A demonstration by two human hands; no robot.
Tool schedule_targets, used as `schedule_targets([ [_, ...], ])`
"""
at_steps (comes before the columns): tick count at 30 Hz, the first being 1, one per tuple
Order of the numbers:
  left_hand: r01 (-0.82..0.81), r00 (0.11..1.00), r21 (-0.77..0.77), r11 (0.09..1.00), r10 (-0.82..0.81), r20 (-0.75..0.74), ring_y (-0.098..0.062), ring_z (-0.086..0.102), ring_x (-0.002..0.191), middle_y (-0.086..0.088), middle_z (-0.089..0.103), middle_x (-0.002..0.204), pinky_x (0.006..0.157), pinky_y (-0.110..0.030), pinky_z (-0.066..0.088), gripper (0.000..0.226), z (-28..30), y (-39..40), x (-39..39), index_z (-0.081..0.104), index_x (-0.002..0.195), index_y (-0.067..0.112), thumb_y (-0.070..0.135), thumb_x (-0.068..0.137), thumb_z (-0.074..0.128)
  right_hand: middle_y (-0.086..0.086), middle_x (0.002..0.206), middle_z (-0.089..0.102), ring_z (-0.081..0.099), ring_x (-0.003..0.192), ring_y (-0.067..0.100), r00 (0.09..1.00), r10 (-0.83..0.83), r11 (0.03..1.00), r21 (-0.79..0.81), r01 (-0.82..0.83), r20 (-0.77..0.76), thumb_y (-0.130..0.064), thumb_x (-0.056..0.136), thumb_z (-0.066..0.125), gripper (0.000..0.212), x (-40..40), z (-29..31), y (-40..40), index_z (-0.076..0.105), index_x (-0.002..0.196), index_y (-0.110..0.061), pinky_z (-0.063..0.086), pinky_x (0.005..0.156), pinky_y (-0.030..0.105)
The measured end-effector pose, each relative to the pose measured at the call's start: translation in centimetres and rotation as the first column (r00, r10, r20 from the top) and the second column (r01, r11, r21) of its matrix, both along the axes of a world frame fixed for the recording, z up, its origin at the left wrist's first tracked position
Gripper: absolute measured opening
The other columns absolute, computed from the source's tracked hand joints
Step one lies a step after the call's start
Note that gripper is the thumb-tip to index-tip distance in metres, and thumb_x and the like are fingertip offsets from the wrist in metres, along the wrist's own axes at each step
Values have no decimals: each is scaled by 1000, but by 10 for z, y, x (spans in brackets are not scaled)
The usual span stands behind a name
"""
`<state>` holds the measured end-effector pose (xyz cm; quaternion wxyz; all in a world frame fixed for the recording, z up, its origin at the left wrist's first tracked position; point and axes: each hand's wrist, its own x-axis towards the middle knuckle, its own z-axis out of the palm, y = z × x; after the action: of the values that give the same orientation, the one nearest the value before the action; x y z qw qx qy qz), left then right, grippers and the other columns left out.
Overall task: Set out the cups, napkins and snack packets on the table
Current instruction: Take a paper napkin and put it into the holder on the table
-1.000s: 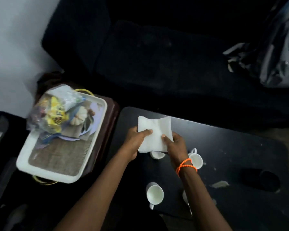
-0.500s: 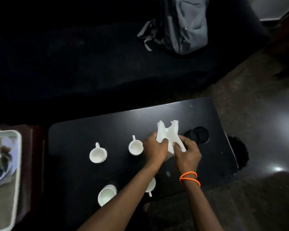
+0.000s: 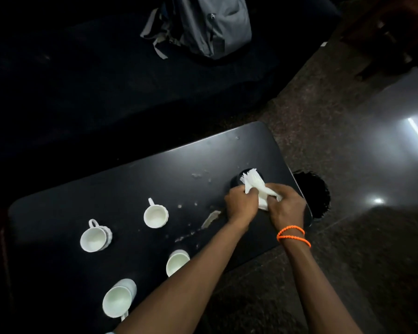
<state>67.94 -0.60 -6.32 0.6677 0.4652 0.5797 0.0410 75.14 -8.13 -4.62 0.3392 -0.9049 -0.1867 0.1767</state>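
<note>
Both hands work at the right end of the black desk point(image 3: 135, 179). The left hand point(image 3: 240, 204) and the right hand point(image 3: 286, 208) are each closed on the same wad of white napkins point(image 3: 256, 186), fingers pinched into the paper from either side. The fanned top of the wad pokes up just beyond the grip, over a dark round holder point(image 3: 237, 180) that sits touching or nearly touching the left knuckles. Whether the paper is seated inside the holder cannot be told; light is poor.

Four white cups stand well to the left of the grip: far cup point(image 3: 155, 215), left cup point(image 3: 94, 237), middle cup point(image 3: 176, 262), near cup point(image 3: 118, 301). The near and middle cups sit close under the left forearm. No snack packets in view. A grey backpack point(image 3: 210, 25) lies on the dark sofa beyond the desk.

Risks, as I judge them:
- The holder stands near the desk's right edge; a sideways shove while stuffing the paper could tip it or send it off.
- Thin napkins squeezed this hard may crumple or tear.
- The left forearm, drawn back low, could clip the middle cup.
- Pale smears on the desk just left of the grip could soil any napkin laid there.
</note>
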Motion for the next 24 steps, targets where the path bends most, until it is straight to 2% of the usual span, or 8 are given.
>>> schedule_targets([
  [1, -42, 998, -108, 993, 45, 33, -36, 74, 93, -21, 78, 104, 75, -41, 64, 25, -5, 3, 5, 76, 103, 0, 15, 89, 61, 13, 105, 77, 71, 98, 28, 1000, 26, 999, -48, -26, 1, 9, 79, 63, 34, 7, -1, 3, 79, 106, -4, 50, 85, 19],
  [3, -143, 973, -362, 921, 198, 119, -30, 76, 87, -20, 77, 106, 62, -38, 66, 24, -8, 10, 12, 73, 111, -2, 11, 95, 60, 15, 106, 78, 72, 100, 31, 997, 71, 988, -137, -69, 6, 4, 80, 63, 33, 21, -2, 11, 80, 106, -5, 53, 90, 29],
  [6, -236, 928, -521, 820, 350, 131, -25, 74, 81, -17, 75, 101, 55, -33, 64, 18, -9, 22, 15, 69, 109, 1, 11, 99, 58, 18, 101, 79, 72, 98, 35, 990, 138, 961, -246, -125, 35, -2, 80, 66, 29, 38, -2, 26, 81, 104, -8, 54, 89, 35],
  [10, -296, 906, -548, 783, 412, 99, -27, 72, 87, -21, 72, 115, 56, -34, 64, 28, -19, 32, 16, 65, 123, 0, 11, 99, 57, 23, 102, 76, 70, 100, 42, 978, 210, 890, -415, -191, 0, -11, 80, 68, 30, 53, -7, 51, 81, 106, -14, 55, 86, 39],
  [15, -313, 901, -576, 756, 428, 73, -27, 72, 80, -19, 71, 110, 71, -41, 66, 18, -35, 34, 12, 67, 113, 3, 11, 98, 60, 25, 106, 74, 70, 99, 43, 971, 237, 845, -486, -224, -35, -11, 79, 70, 32, 50, -18, 73, 78, 110, -14, 57, 88, 42],
  [19, -312, 913, -590, 745, 406, 30, -33, 73, 69, -23, 65, 103, 59, -35, 65, 29, -42, 32, 6, 62, 114, -1, 25, 101, 60, 22, 110, 74, 69, 102, 42, 972, 234, 885, -420, -203, 25, -13, 77, 73, 41, 44, -22, 67, 73, 117, -12, 57, 90, 43],
  [22, -354, 891, -599, 718, 454, 17, -33, 72, 70, -22, 63, 97, 58, -33, 65, 34, -45, 33, 4, 61, 110, -4, 29, 103, 56, 21, 103, 75, 70, 98, 40, 981, 132, 947, -310, -83, 141, -12, 79, 72, 32, 42, -23, 59, 73, 111, -7, 56, 87, 41],
  [24, -386, 867, -602, 699, 498, 23, -31, 72, 75, -21, 67, 90, 58, -32, 64, 35, -46, 33, 4, 63, 104, -5, 29, 105, 53, 21, 101, 76, 70, 96, 40, 981, 137, 957, -274, -94, 141, -11, 83, 72, 26, 40, -28, 57, 74, 107, -5, 57, 87, 43],
])
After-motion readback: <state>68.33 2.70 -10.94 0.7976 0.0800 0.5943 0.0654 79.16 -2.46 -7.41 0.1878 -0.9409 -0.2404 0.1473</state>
